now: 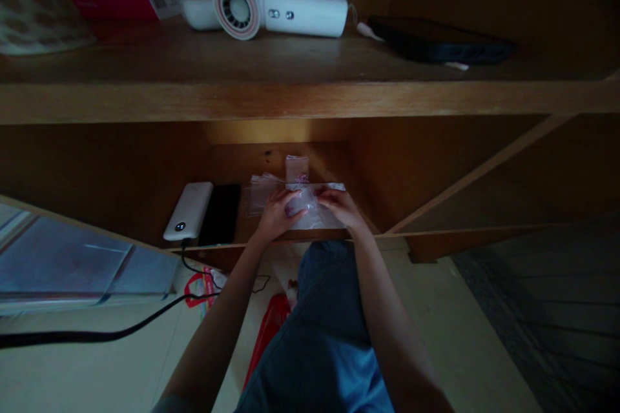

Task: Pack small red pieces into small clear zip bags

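A clear plastic bag [317,219] lies flat on the lower shelf, near its front edge. My left hand [278,214] rests on the bag's left part, thumb and fingers apart. At the bag's right side, my right hand [341,206] has its fingers bent together on the plastic and seems to pinch it. Behind the bag is a small clear zip bag [297,166] with tiny pinkish bits near its lower end. More small clear zip bags [259,197] are stacked left of my left hand. What lies under my fingers is hidden.
A white power bank [190,211] with a cable plugged in and a black phone-like slab [220,214] lie at the left. The upper shelf [310,100] overhangs, holding a white handheld fan [305,11] and a dark phone [440,40]. A black cable [97,337] crosses at lower left.
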The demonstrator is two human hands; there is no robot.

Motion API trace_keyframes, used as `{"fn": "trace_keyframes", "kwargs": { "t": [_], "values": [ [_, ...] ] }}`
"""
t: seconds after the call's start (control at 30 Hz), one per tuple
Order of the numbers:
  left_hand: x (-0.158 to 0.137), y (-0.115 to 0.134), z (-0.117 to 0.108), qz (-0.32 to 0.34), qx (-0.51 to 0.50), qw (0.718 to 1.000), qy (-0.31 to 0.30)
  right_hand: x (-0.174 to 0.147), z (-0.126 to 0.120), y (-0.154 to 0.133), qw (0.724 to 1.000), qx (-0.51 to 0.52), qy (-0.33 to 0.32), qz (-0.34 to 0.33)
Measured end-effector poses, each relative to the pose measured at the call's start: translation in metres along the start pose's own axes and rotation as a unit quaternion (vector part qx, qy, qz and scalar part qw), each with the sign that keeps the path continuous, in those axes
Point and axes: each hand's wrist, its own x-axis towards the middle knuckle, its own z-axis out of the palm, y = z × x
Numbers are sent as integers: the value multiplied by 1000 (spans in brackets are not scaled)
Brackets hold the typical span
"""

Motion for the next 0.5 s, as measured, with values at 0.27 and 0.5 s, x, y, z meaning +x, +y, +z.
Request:
{"fn": "trace_keyframes", "kwargs": {
  "t": [0.27,0.5],
  "values": [
    [0,0,0,4,-12,1000,0,-1,-1,-4,1000,26,-15,5],
    [0,-1,1,3,-6,1000,9,1,3,-5,998,58,-34,-6]
  ]
}}
